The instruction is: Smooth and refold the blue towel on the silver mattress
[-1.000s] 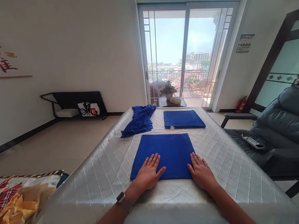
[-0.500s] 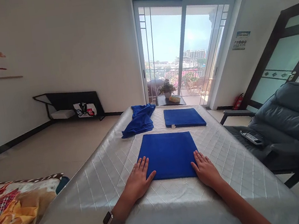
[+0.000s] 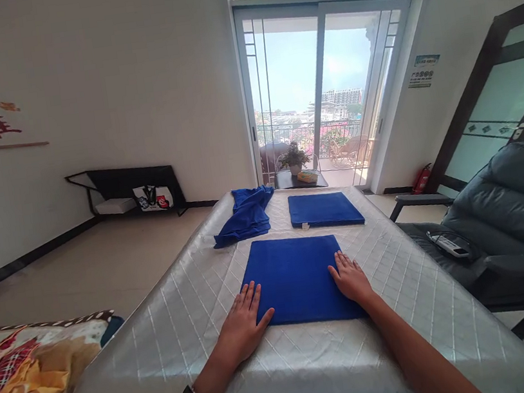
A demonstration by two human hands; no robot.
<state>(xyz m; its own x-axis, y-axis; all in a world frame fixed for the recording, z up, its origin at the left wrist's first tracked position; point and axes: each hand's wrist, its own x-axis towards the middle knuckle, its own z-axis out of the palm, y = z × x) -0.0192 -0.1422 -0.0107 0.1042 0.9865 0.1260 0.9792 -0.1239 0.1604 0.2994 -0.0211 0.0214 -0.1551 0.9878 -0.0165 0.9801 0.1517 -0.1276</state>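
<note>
"Blue cloth (image 3: 298, 282), folded flat into a neat panel: where does it lie?"

"On the nearer part of the counter (image 3: 185, 311), well in from both side edges."

"With what grip?"

"None visible. The left hand (image 3: 241, 323) is open, palm down, fingers over the left edge and thumb stretched onto the cloth; the right hand (image 3: 350, 278) lies likewise spread along the right edge, a little farther up. That placing probably steadies both sides and keeps the fold flat."

"Why are the other blue pieces set back?"

"Likely to keep them apart from this one. A folded cloth (image 3: 325, 208) lies flat beyond the right corner; a rumpled cloth (image 3: 245, 217) lies beyond the left, by the counter's far edge."

"Where is there room?"

"Silver quilting shows broadly to left and right, with a strip before the near edge. Ahead, the gap is narrow. The chair (image 3: 503, 214) stands past the right side."
</note>
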